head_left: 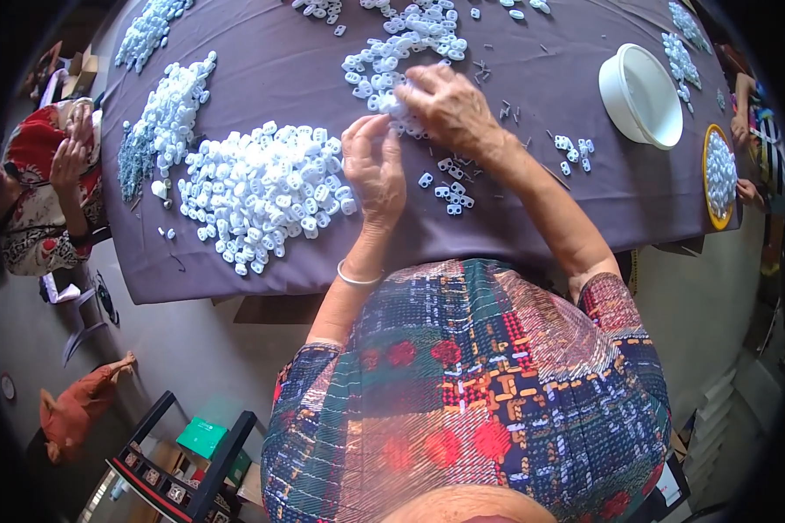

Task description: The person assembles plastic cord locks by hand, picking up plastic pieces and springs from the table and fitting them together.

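Observation:
Small white plastic pieces with paired holes lie in piles on the dark purple cloth. My left hand (375, 174), a bangle (358, 276) on its wrist, is raised at the right side of a large heap (266, 192). Its fingers are bent, the thumb stands apart from them, and nothing shows between. Just beyond, my right hand (458, 109) reaches in over a looser pile (419, 35) of the same pieces. White pieces show blurred under its fingertips, and whether they grip one is unclear. Several loose pieces (453, 196) lie below my right wrist.
A white tub (641, 96) rests to the right, past another small group of pieces (572, 152). Thin metal pins (510, 112) are scattered nearby. More piles (170, 109) line the left side. Other people sit at the left (52, 183) and right; a yellow-rimmed tray (709, 179) stands at the right edge.

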Demonstrator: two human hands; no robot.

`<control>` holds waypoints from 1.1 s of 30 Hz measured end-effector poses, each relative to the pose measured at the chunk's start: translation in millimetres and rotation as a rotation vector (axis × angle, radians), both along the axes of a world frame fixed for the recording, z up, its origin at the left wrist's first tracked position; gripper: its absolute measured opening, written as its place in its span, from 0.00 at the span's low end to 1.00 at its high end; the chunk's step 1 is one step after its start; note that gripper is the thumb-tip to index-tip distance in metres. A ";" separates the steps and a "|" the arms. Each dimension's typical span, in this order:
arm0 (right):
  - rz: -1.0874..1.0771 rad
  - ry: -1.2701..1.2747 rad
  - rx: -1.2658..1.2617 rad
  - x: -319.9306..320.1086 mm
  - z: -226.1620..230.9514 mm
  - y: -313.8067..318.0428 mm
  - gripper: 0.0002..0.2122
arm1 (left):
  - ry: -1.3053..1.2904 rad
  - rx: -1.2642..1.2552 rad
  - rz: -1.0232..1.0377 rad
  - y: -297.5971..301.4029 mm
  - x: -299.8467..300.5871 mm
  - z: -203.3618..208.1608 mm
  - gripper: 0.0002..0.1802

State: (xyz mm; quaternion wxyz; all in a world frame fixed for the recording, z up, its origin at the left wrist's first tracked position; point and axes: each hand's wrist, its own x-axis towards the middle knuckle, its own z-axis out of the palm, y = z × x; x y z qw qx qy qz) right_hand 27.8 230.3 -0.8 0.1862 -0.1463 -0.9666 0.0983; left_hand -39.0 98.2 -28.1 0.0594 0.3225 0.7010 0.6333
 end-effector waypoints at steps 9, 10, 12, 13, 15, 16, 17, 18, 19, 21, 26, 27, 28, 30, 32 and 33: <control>0.099 0.163 -0.047 55.0 2.1 -60.3 0.15 | -0.098 0.033 -0.077 2.3 5.2 3.7 0.08; 0.093 0.161 -0.046 60.4 4.3 -62.8 0.15 | -0.089 0.037 -0.092 3.9 4.8 1.9 0.08; 0.083 0.229 -0.148 72.3 10.8 -63.8 0.14 | -0.013 0.005 -0.100 4.3 5.0 3.0 0.08; 0.086 0.231 -0.151 80.3 10.6 -62.1 0.14 | 0.064 -0.026 -0.110 4.3 4.8 4.3 0.08; -0.030 0.230 -0.142 96.1 10.2 -58.2 0.13 | -0.079 -0.073 -0.142 3.5 11.3 13.4 0.09; -0.081 0.237 -0.152 101.5 10.1 -56.9 0.12 | 0.120 -0.094 -0.150 1.8 9.4 7.8 0.10; -0.138 0.245 -0.160 107.2 9.8 -53.7 0.11 | 0.320 -0.114 -0.163 4.7 8.6 5.4 0.10; -0.192 0.239 -0.165 110.0 10.5 -51.9 0.10 | 0.466 -0.127 -0.163 6.2 9.7 3.8 0.11; -0.185 0.246 -0.163 106.7 10.3 -51.0 0.10 | 0.505 -0.156 -0.182 6.0 9.2 2.7 0.10; -0.147 0.290 -0.135 102.5 8.4 -47.0 0.11 | 0.478 -0.158 -0.197 6.4 9.6 5.3 0.10; -0.070 0.109 -0.089 71.6 -9.5 -49.6 0.09 | 0.380 -0.083 -0.158 11.0 7.4 -7.4 0.07; -0.077 0.113 -0.086 67.4 -10.5 -50.8 0.09 | 0.405 -0.094 -0.161 11.7 6.5 -8.1 0.07; -0.046 0.088 -0.088 62.4 -10.8 -52.3 0.09 | 0.408 -0.090 -0.170 11.8 4.8 -8.8 0.07; 0.000 0.149 -0.078 56.9 -15.1 -50.4 0.10 | 0.408 -0.089 -0.162 13.4 3.1 -8.1 0.07; 0.000 0.231 -0.138 68.8 -8.6 -47.3 0.10 | 0.407 -0.096 -0.160 16.2 0.6 -10.9 0.07; 0.011 0.316 -0.202 74.8 -6.1 -45.0 0.10 | 0.414 -0.108 -0.176 16.1 0.4 -11.0 0.07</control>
